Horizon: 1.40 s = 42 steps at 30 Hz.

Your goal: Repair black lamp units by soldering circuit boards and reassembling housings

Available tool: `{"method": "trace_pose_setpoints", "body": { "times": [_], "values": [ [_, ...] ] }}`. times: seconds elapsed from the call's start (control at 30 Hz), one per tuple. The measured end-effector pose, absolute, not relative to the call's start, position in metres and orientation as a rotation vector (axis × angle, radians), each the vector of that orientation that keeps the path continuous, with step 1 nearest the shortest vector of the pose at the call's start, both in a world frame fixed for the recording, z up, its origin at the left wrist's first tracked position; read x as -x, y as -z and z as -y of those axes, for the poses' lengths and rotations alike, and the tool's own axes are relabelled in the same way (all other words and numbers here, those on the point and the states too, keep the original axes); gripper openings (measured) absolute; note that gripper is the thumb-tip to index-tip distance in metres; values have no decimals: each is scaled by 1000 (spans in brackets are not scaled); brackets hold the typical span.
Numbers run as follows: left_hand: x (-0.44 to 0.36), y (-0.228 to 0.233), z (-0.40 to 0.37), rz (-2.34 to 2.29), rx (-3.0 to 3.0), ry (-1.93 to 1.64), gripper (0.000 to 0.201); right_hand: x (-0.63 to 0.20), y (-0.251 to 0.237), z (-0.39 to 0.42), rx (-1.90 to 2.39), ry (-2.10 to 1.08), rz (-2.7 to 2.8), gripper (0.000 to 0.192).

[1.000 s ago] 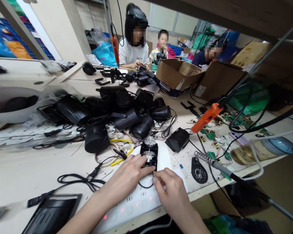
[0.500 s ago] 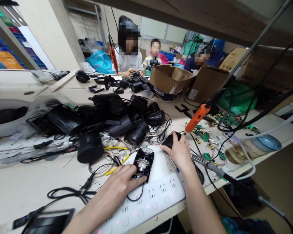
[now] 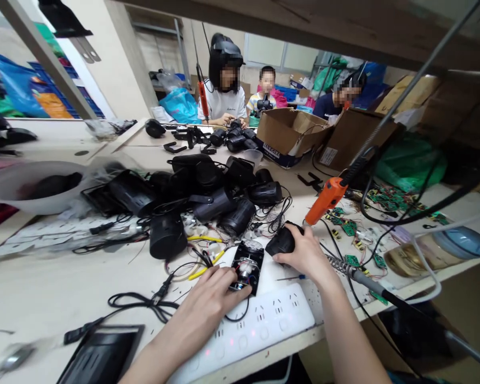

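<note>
1. Head view: left hand (image 3: 208,301) half-curled, thumb and fingers about the near end of an open black plastic housing with silvery parts inside (image 3: 248,258). It lies over a white slab (image 3: 269,271) on the pale desk (image 3: 104,272), just beyond a long white plastic power strip (image 3: 270,314).
2. Right hand (image 3: 307,256) arched over a rounded black plastic shell (image 3: 280,241), thumb at the near side, fingers over the top; just right of the housing.
3. Risk: thin coloured wires in the housing could get pinched under pressing fingers, or strained if the thin black cable (image 3: 242,314) snags.
4. Risk: a grey-handled soldering iron in a coiled metal holder (image 3: 366,282) sits close by the right forearm; a careless outward swing could knock it, burning skin if hot. Heat can't be judged.
5. Risk: an orange cylindrical power screwdriver (image 3: 326,201) hangs beside the right hand; lifting the shell abruptly could bump it.
6. Hidden: iron tip inside the coil; shell interior; left fingertips' exact contact; the housing's near end, partly covered. Bottom-left black panel (image 3: 100,357) cut off; heaped black lamp-like bodies (image 3: 212,197) overlap, uncountable.
</note>
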State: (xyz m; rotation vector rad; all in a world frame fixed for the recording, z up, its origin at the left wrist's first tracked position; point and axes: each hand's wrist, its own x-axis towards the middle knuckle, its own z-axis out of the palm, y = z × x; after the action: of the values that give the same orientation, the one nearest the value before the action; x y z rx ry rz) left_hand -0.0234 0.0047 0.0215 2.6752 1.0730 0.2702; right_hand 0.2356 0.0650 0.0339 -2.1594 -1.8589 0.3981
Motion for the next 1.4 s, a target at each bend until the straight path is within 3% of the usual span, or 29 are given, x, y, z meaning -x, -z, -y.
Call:
{"method": "trace_pose_setpoints", "body": {
  "times": [0.17,0.27,0.37,0.43,0.57,0.87,1.4],
  "values": [
    [30,-11,-2,-1001,-2652,-517,51,-236,-40,-58,2072,-477,1812,83],
    [34,-5,0,-971,-2549,-718,41,-240,-40,-55,2015,-528,1752,83],
    [33,-2,0,-1127,-2408,-882,28,-243,-35,-51,1910,-570,1695,80],
    [28,-1,0,-1303,-2313,-926,32,-245,-31,-48,1846,-600,1659,79],
    [14,3,0,-1428,-2217,-839,56,-248,-29,-42,1790,-598,1638,81],
    [4,14,1,-1449,-2343,-809,32,-243,-41,-27,1660,-499,1648,78],
    [3,5,-3,-1462,-2325,-637,33,-230,-35,-17,1459,-868,1536,81]
  ]
}}
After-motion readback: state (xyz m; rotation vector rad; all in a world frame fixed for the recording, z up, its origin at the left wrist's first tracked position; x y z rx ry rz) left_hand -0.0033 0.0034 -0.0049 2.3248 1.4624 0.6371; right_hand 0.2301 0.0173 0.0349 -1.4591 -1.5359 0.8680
